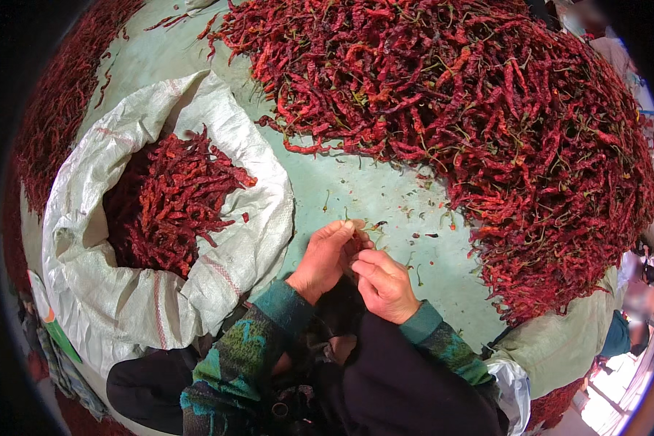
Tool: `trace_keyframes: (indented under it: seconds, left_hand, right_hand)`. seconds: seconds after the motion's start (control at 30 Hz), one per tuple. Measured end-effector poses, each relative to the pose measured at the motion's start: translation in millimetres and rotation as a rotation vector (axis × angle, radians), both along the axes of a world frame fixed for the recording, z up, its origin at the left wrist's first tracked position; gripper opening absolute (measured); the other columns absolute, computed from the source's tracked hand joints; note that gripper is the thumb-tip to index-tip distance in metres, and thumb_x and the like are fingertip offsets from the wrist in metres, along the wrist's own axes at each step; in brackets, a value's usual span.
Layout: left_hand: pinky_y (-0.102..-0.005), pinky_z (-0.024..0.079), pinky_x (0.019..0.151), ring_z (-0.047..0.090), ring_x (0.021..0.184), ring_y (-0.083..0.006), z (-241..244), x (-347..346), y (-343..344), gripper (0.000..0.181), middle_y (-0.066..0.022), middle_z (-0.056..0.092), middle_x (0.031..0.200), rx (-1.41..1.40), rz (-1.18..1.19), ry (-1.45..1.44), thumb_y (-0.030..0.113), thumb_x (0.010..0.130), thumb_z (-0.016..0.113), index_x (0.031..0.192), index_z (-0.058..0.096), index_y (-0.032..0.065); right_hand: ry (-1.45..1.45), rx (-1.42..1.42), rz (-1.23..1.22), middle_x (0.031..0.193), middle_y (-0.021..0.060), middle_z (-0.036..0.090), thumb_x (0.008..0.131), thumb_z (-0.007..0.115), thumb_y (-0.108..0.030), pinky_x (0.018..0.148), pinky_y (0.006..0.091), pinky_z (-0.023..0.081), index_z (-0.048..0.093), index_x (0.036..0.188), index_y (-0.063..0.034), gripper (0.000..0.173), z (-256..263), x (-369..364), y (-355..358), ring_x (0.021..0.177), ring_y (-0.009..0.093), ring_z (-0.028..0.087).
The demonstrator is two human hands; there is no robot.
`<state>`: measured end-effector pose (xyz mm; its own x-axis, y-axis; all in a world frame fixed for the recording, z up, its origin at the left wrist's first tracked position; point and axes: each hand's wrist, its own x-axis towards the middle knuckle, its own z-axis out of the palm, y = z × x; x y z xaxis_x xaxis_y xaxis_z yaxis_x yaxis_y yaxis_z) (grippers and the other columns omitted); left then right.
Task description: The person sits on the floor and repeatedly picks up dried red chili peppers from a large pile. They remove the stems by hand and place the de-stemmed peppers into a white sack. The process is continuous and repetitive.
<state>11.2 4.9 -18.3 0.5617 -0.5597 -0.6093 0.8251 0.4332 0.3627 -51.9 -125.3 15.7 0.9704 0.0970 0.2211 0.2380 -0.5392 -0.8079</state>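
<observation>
My left hand (327, 253) holds a dried red chili pepper (358, 240) by its green stem end, pinched between thumb and fingers; the pepper is mostly hidden by the fingers. Close against it, on the right, is my right hand (386, 284), its thumb and fingertips brought together near the pepper's lower part. Whether they grip it cannot be made out. Left of both hands, a white woven sack (250, 234) with a rolled-down rim holds dried red chilies (169, 201). A large heap of dried chilies with stems (441, 87) spreads beyond the hands and to the right.
Loose stems and bits (418, 275) lie on the pale green sheet (316, 180). Another chili heap (54, 103) runs along the far left. A beige sack (561, 338) and a clear plastic bag (509, 392) are at the lower right. Other people are partly visible at the right edge.
</observation>
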Motion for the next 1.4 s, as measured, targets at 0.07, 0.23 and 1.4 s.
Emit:
trace_keyframes:
  seconds: [0.07,0.23,1.4]
  left_hand:
    - [-0.0258,0.045,0.058,0.054,0.064,-0.0119,0.9,0.2,5.4,0.024,-0.0049,0.058,0.074,0.143,-0.03,-0.073,0.024,0.094,0.045,0.087,0.056,0.0032]
    - [-0.0232,0.035,0.043,0.046,0.048,-0.0094,23.9,-5.3,3.8,0.029,-0.0033,0.051,0.058,0.413,-0.385,-0.366,0.021,0.094,0.047,0.073,0.051,0.0015]
    - [-0.0199,0.025,0.041,0.033,0.047,-0.0041,-10.9,-6.4,-0.3,0.028,0.0042,0.042,0.059,0.334,-0.19,-0.158,0.03,0.089,0.057,0.083,0.054,0.0037]
  right_hand:
    - [0.07,0.116,-0.033,0.091,0.0097,0.058,0.074,0.06,0.006,0.063,0.0286,0.048,0.06,0.098,-0.0015,0.025,5.9,2.6,4.1,0.071,0.02,0.058]
    - [0.426,0.466,-0.351,0.085,0.0033,0.058,0.084,0.063,-0.007,0.058,0.0218,0.043,0.06,0.102,0.0016,0.021,-10.5,15.3,-6.8,0.066,0.006,0.049]
    - [0.669,0.382,-0.401,0.059,-0.0043,0.049,0.09,0.055,-0.017,0.049,0.0212,0.038,0.06,0.101,0.0013,0.022,-46.4,-0.5,-38.3,0.054,0.003,0.045]
